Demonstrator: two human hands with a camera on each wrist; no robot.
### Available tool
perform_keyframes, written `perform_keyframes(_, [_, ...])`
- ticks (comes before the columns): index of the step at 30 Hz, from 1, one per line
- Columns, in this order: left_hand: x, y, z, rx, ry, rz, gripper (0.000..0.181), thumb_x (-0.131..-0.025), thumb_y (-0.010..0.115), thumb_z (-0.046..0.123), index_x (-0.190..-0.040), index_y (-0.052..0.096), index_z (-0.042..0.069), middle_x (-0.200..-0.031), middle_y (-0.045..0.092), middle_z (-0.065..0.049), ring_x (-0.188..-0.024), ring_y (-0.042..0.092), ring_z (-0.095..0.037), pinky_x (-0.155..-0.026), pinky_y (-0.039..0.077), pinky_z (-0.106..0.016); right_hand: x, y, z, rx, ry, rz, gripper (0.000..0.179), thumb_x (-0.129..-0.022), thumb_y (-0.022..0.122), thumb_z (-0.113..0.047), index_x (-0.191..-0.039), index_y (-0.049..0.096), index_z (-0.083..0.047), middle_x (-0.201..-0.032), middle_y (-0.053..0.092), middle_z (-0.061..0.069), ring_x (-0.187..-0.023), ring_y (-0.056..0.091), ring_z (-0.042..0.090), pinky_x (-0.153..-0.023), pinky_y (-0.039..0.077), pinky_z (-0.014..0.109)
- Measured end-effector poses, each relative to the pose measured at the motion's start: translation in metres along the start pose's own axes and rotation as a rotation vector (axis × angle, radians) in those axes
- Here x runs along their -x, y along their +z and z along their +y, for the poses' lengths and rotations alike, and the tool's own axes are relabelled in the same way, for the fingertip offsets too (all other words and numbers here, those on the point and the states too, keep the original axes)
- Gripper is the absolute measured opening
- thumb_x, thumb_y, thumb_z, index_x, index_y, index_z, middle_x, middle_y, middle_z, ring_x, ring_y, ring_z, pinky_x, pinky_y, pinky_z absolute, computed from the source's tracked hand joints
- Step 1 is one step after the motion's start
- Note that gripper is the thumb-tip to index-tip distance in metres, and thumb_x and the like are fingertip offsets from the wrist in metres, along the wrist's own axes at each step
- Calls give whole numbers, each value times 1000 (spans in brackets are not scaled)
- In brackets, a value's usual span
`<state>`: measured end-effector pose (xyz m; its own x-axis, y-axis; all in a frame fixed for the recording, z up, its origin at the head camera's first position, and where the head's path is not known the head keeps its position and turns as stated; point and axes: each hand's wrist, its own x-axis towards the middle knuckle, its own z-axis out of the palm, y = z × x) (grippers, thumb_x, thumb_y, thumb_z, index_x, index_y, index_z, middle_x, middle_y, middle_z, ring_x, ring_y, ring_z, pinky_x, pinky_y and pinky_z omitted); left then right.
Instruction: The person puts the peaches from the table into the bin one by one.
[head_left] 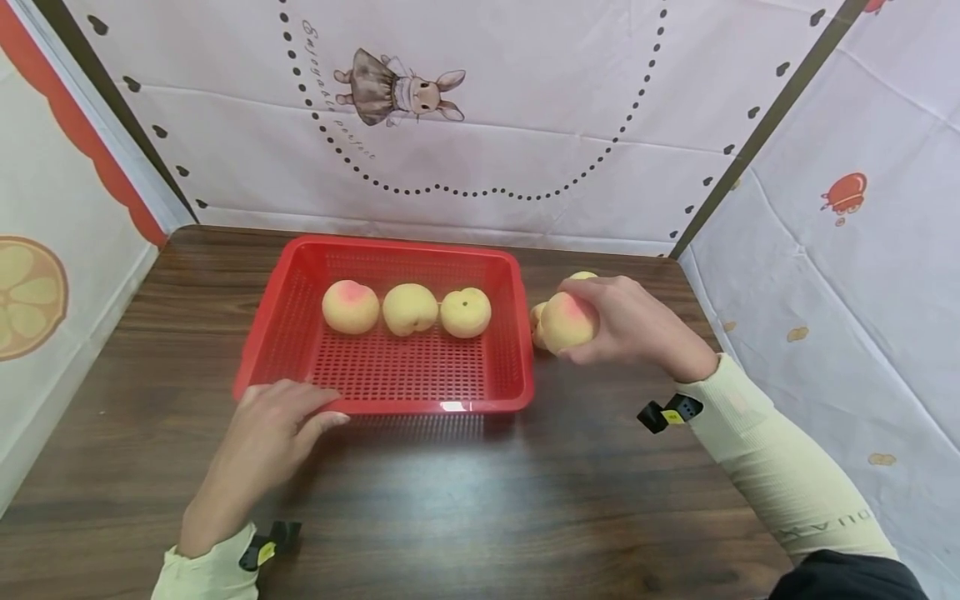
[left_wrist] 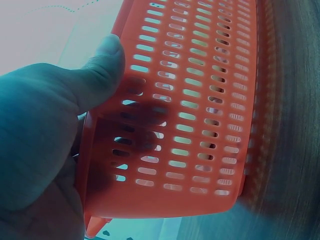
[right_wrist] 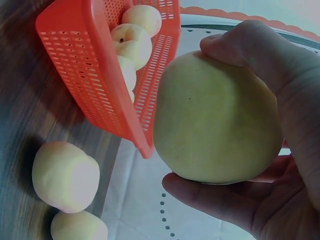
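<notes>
A red plastic basket stands on the table, with three yellow peaches in a row inside it; the leftmost peach has a pink blush. My left hand grips the near left part of the rim. In the left wrist view its thumb lies along the outer wall, and its fingers show dark through the slots. Just right of the basket, my right hand holds a pink-and-yellow peach between thumb and fingers, raised above the table. Two more peaches, one rounder, lie on the table beneath, partly hidden in the head view.
The dark wood-grain table runs up to a white printed cloth at the back. Similar cloth walls rise at the left and the right. Small black devices are strapped at both wrists.
</notes>
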<state>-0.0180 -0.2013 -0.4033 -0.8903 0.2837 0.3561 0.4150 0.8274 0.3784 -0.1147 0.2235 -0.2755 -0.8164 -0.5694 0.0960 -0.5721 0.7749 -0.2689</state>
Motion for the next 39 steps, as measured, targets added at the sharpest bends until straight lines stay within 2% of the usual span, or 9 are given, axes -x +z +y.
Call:
perform_keyframes(14, [0,-1,0,-11,-13,-11,34,-77,90,27,-107,80,15,-99,80,-6,-93,69,-27,-79,35,-43,-14,-1,-7,-6,-11,-10,43,-72,87,-35,-107,64,-25,-86,66,-10,-74,59,10,-66,50,30])
perform_keyframes(20, [0,-1,1,-12,-29,-24,36,-78,90,28,-109,80,14,-100,81,-7,-95,69,-28,-80,36,-44,-19,-2,-12,-18,-10,-27,44,-72,87,-36,-108,64,-24,-85,66,-9,-73,59,11,-65,49,30])
perform_keyframes(32, [1,-1,1,-23,-16,-12,31,-80,89,28,-106,80,14,-100,81,-6,-95,70,-28,-80,36,-44,-31,1,-17,-31,-28,-50,47,-72,87,-39,-111,65,-23,-86,67,-9,-74,60,11,-65,51,30])
perform_keyframes(39, [1,0,1,-8,-19,-15,36,-77,91,28,-108,80,14,-99,81,-6,-95,69,-28,-81,37,-45,-38,2,-19,-27,-48,-49,46,-73,86,-38,-112,66,-21,-85,66,-7,-73,60,12,-63,51,30])
